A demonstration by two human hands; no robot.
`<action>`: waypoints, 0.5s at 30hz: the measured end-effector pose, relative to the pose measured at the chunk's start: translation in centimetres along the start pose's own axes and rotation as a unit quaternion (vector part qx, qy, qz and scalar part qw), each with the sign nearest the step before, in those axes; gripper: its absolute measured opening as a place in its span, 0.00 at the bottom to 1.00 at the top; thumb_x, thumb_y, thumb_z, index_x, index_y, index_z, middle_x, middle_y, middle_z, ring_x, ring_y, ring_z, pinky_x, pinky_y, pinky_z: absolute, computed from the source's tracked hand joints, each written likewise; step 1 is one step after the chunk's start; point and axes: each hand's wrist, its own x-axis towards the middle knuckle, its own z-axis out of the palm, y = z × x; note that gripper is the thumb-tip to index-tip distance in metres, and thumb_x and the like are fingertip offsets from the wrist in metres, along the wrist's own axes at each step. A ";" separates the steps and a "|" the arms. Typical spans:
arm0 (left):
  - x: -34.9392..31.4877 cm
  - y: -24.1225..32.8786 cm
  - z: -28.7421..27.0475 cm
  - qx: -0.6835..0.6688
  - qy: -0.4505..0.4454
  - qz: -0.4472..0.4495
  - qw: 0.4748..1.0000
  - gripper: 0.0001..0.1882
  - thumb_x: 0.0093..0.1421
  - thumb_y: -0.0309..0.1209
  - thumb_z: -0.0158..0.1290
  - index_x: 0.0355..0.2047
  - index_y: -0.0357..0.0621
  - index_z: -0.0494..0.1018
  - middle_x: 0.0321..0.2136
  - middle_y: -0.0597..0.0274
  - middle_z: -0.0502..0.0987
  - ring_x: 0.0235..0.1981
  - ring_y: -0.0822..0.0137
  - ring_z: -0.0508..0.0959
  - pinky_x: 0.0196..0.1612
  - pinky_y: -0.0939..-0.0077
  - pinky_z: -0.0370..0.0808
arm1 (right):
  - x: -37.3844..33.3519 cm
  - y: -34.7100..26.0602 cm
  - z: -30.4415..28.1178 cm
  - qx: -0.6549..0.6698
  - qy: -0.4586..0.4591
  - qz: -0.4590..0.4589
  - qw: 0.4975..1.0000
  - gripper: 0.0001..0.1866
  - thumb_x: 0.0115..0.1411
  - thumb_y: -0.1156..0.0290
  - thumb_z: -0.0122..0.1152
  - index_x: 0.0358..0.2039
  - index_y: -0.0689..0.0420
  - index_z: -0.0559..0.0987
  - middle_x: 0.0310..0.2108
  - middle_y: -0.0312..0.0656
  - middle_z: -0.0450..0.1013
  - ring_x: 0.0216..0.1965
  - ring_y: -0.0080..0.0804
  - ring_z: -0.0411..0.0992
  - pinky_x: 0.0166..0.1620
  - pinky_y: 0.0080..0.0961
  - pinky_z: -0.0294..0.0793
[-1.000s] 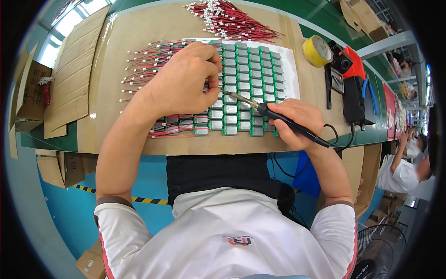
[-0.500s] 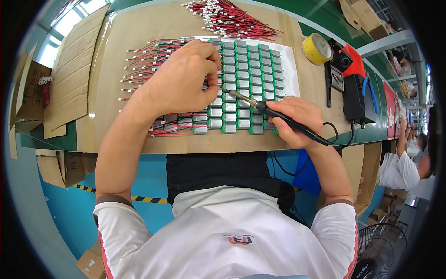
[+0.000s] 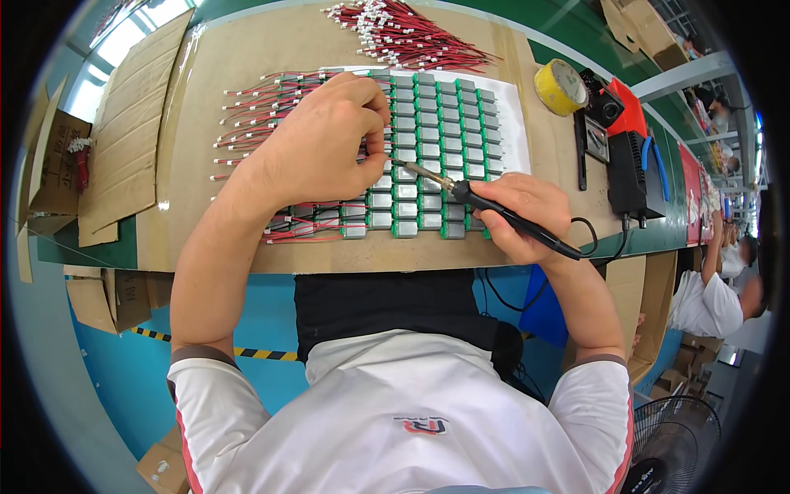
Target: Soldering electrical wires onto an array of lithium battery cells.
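My right hand (image 3: 527, 210) grips a black-handled soldering iron (image 3: 481, 200) like a pen. Its metal tip points left and reaches the cells beside my left fingertips. My left hand (image 3: 341, 140) is closed in a pinch over the rows, with red wire showing by the fingers; the pinched end is mostly hidden. Under both hands lie rows of small silver battery cells (image 3: 406, 192) with green strips at their ends. Along the left side, red and black wire leads (image 3: 247, 119) with white plugs run out from the cells. Whether the tip touches a joint is too small to tell.
A heap of red leads (image 3: 411, 37) with white plugs lies at the far edge. Yellow tape (image 3: 561, 87), a black box-shaped unit (image 3: 627, 177) and blue-handled pliers (image 3: 656, 169) stand at right. Cardboard (image 3: 132, 123) covers the left side. Other people work at far right.
The soldering iron and my right hand have shifted very slightly left. My left hand stays in nearly the same pinch over the cells.
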 end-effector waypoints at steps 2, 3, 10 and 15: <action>0.0 0.0 0.0 0.002 -0.001 -0.002 1.000 0.04 0.50 0.24 0.63 0.22 0.37 0.79 0.42 0.56 0.80 0.48 0.55 0.78 0.53 0.63 0.77 | -0.1 0.1 0.0 0.002 0.000 0.001 1.000 0.19 0.53 0.81 0.70 0.47 0.69 0.87 0.31 0.50 0.83 0.28 0.41 0.83 0.33 0.31 0.83; 0.0 0.0 0.0 -0.001 0.001 -0.001 1.000 0.04 0.50 0.24 0.63 0.22 0.37 0.79 0.42 0.56 0.80 0.48 0.55 0.78 0.53 0.63 0.77 | -0.2 0.1 -0.1 0.005 0.005 0.003 1.000 0.19 0.53 0.81 0.70 0.47 0.69 0.87 0.31 0.50 0.83 0.28 0.41 0.83 0.33 0.31 0.83; 0.0 0.1 -0.1 -0.003 0.003 -0.001 1.000 0.04 0.50 0.24 0.63 0.22 0.38 0.79 0.42 0.57 0.80 0.48 0.55 0.78 0.54 0.63 0.77 | 0.2 -0.1 -0.6 0.001 0.037 0.007 0.999 0.18 0.58 0.81 0.68 0.50 0.71 0.85 0.31 0.48 0.84 0.30 0.42 0.84 0.37 0.32 0.83; 0.0 0.2 -0.2 -0.010 0.003 -0.005 1.000 0.05 0.49 0.24 0.64 0.21 0.39 0.79 0.42 0.57 0.79 0.48 0.54 0.78 0.55 0.63 0.77 | 2.8 0.4 -1.9 -0.031 0.075 0.021 0.997 0.18 0.65 0.81 0.66 0.55 0.71 0.82 0.34 0.47 0.85 0.35 0.38 0.84 0.40 0.29 0.81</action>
